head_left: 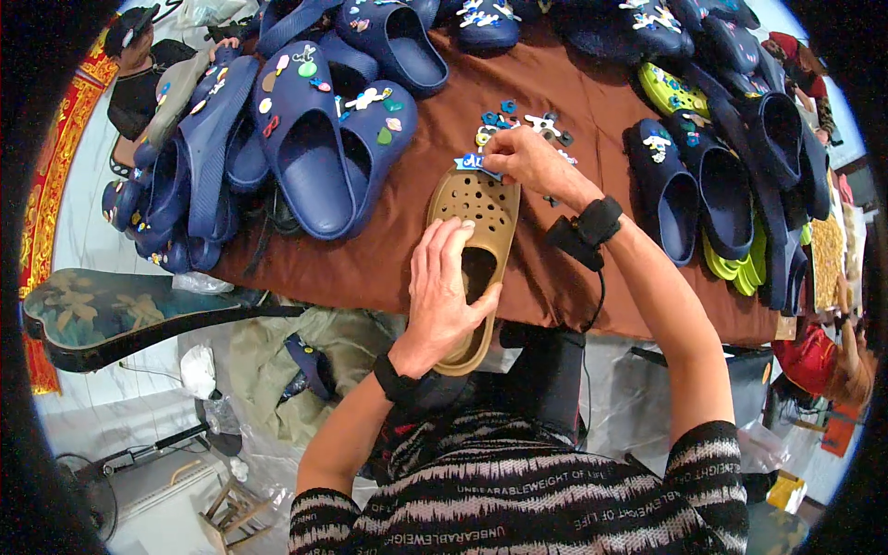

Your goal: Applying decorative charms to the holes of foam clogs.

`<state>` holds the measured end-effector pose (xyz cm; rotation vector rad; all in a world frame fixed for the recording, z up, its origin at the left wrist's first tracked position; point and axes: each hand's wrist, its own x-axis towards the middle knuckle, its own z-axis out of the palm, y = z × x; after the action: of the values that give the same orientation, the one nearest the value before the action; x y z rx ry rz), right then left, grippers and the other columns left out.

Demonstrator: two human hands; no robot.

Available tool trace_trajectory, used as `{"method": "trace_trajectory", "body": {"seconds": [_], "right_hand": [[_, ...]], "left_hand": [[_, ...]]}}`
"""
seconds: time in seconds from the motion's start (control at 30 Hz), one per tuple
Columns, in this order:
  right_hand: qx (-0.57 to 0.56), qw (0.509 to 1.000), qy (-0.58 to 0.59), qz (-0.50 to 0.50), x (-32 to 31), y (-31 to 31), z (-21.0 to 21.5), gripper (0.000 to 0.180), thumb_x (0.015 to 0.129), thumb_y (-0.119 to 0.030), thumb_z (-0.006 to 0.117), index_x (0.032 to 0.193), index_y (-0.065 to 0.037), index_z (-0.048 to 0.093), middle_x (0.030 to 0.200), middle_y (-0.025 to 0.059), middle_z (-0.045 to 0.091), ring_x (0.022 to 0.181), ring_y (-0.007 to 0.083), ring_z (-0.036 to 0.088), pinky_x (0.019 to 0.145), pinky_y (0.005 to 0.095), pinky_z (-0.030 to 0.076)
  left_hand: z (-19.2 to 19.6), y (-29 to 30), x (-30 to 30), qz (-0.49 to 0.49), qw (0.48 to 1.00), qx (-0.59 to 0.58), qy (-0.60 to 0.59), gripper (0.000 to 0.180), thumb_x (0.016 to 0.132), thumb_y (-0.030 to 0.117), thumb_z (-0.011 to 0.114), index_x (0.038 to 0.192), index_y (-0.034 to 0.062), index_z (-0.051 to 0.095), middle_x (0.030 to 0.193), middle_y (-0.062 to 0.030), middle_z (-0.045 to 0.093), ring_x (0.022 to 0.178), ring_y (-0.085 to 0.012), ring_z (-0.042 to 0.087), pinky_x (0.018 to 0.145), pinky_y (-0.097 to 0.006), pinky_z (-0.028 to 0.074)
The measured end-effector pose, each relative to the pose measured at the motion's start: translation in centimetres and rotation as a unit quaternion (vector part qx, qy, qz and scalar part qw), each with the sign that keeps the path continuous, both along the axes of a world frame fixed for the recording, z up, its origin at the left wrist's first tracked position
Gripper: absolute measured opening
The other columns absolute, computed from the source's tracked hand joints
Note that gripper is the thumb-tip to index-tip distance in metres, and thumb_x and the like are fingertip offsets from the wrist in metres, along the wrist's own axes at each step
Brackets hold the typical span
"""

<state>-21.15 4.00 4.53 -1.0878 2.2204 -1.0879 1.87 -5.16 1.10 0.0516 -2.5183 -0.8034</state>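
Observation:
A tan clog with holes over its toe points away from me, reaching past the near edge of the brown cloth. My left hand is closed around the clog's side, thumb at the foot opening and fingers along the upper. At the toe end, my right hand pinches a small blue-and-white shoe charm. The charm is at the clog's front edge; whether it touches a hole is hidden. Just beyond lie several loose shoe charms in blue, white and black, partly behind my right hand.
Navy clogs with charms are piled at the left, and more navy clogs stand at the right beside lime-green ones. A brown cloth covers the table. A guitar-shaped case is at the left. Other people are at the sides.

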Motion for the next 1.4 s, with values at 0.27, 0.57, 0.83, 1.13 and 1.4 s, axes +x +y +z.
{"method": "trace_trajectory", "body": {"seconds": [0.27,0.57,0.83,1.13,1.4], "right_hand": [[0.005,0.989,0.089,0.12,-0.7,-1.2,-0.2,0.021,0.089,-0.018,0.065,0.091,0.003,0.066,0.075,0.01,0.066,0.071,0.0213,0.063,0.066,0.0376,0.05],[0.246,0.925,0.196,0.211,-0.2,-5.4,4.4,0.023,0.079,-0.018,0.07,0.092,0.001,0.073,0.09,0.0213,0.073,0.085,0.036,0.072,0.073,0.0459,0.056],[0.243,0.889,0.325,0.212,-0.1,-5.1,3.0,0.023,0.079,-0.016,0.071,0.092,0.003,0.072,0.09,0.0233,0.072,0.085,0.0379,0.071,0.073,0.0462,0.058],[0.201,0.891,0.358,0.195,0.1,-5.1,0.8,0.022,0.077,-0.016,0.07,0.085,0.004,0.072,0.081,0.0226,0.071,0.078,0.0384,0.071,0.068,0.0462,0.057],[0.287,0.902,0.262,0.188,-0.6,-5.3,1.6,0.029,0.08,-0.025,0.072,0.094,0.0,0.073,0.094,0.0223,0.073,0.092,0.035,0.072,0.078,0.0448,0.058]], "left_hand": [[0.0,0.0,0.0,0.0,1.0,0.0,-0.005,0.082,0.07,0.019,0.081,0.14,0.0039,0.04,0.141,-0.0181,0.046,0.136,-0.0382,0.039,0.114,-0.048,0.033],[0.0,-0.2,0.0,0.008,1.0,-0.004,-0.005,0.082,0.069,0.019,0.081,0.138,0.004,0.04,0.14,-0.0175,0.047,0.135,-0.0381,0.041,0.114,-0.048,0.033],[0.0,0.0,-0.3,0.007,1.0,0.006,-0.008,0.083,0.067,0.018,0.083,0.138,0.0042,0.041,0.14,-0.0176,0.047,0.135,-0.0375,0.041,0.113,-0.047,0.034],[0.1,-0.1,-0.3,0.011,1.0,0.002,-0.016,0.085,0.068,0.018,0.082,0.14,0.0046,0.04,0.14,-0.0172,0.047,0.135,-0.037,0.041,0.113,-0.047,0.033],[0.2,-0.1,-0.2,0.005,1.0,0.007,-0.019,0.084,0.069,0.018,0.082,0.14,0.0041,0.039,0.14,-0.018,0.046,0.136,-0.0377,0.04,0.113,-0.048,0.033]]}}
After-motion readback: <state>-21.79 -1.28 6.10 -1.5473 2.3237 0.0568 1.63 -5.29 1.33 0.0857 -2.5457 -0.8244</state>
